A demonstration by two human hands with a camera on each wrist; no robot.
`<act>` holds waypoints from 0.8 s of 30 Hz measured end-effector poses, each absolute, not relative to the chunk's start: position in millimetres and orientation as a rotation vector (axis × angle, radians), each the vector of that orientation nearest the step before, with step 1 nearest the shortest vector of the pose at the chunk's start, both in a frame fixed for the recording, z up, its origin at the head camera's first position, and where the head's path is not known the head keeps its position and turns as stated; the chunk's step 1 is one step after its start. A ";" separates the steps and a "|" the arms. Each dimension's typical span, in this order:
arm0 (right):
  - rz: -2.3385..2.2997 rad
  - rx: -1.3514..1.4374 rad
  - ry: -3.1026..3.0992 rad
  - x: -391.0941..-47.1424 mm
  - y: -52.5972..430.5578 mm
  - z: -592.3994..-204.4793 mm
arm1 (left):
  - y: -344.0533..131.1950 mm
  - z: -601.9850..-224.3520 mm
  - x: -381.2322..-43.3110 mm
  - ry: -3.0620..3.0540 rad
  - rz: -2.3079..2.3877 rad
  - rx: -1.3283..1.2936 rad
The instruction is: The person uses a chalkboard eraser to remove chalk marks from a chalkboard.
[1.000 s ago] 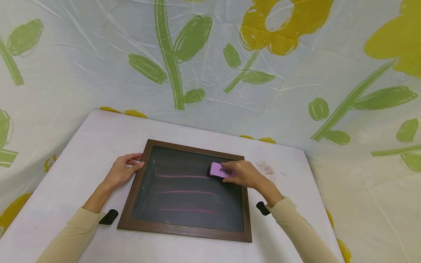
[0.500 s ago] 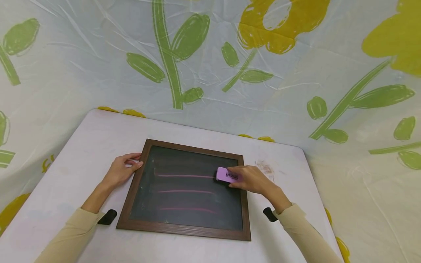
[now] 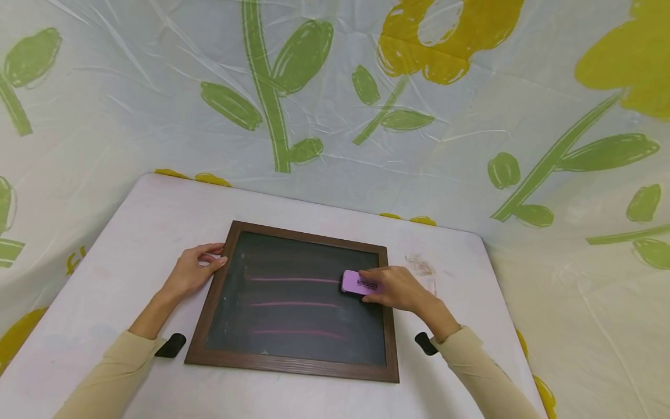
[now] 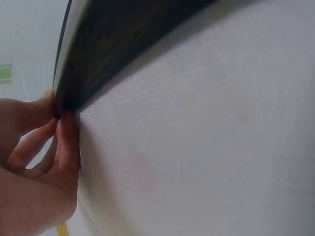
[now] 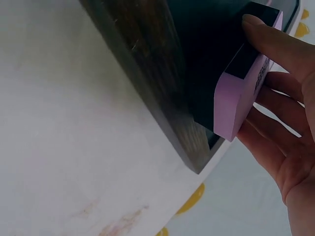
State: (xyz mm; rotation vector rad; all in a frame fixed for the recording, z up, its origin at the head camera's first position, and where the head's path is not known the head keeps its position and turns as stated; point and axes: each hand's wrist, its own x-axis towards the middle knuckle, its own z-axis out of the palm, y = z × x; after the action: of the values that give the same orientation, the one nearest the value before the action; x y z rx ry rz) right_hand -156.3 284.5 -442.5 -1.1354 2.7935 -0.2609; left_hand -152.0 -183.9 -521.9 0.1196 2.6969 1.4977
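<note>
A chalkboard (image 3: 293,343) in a brown wooden frame lies on the white table, with three pink chalk lines across its dark face. My left hand (image 3: 191,272) pinches the left edge of the frame, thumb against one side and fingers at the other, as the left wrist view shows. In my right hand (image 3: 400,288) is a purple board eraser (image 3: 350,281), gripped between thumb and fingers. Its dark felt side faces the board near the right end of the top pink line. In the right wrist view the eraser (image 5: 229,101) sits close over the board, inside the frame.
The white table (image 3: 293,401) has rounded far corners and a brownish smudge (image 3: 420,265) right of the board. Behind it hangs a cloth (image 3: 335,180) printed with yellow flowers and green leaves. Black straps (image 3: 171,345) show at both wrists.
My right hand has moved the eraser a little to the right and toward me, then slightly back left. My left hand stays at the frame's left edge.
</note>
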 end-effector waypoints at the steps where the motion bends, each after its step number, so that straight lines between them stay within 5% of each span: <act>1: -0.264 -1.145 2.794 -156.9 282.9 -443.2 | -183.8 -521.6 -151.9 2.695 1.498 0.117; 24: -0.311 -1.198 2.804 -166.3 256.2 -451.9 | -184.8 -522.4 -154.5 2.696 1.478 0.097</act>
State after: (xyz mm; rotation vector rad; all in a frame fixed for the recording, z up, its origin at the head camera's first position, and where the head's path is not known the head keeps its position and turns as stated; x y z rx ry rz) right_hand -166.3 256.2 -451.9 -1.1978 2.8035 -0.3109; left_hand -154.5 -184.8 -522.4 0.0969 2.6959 1.4784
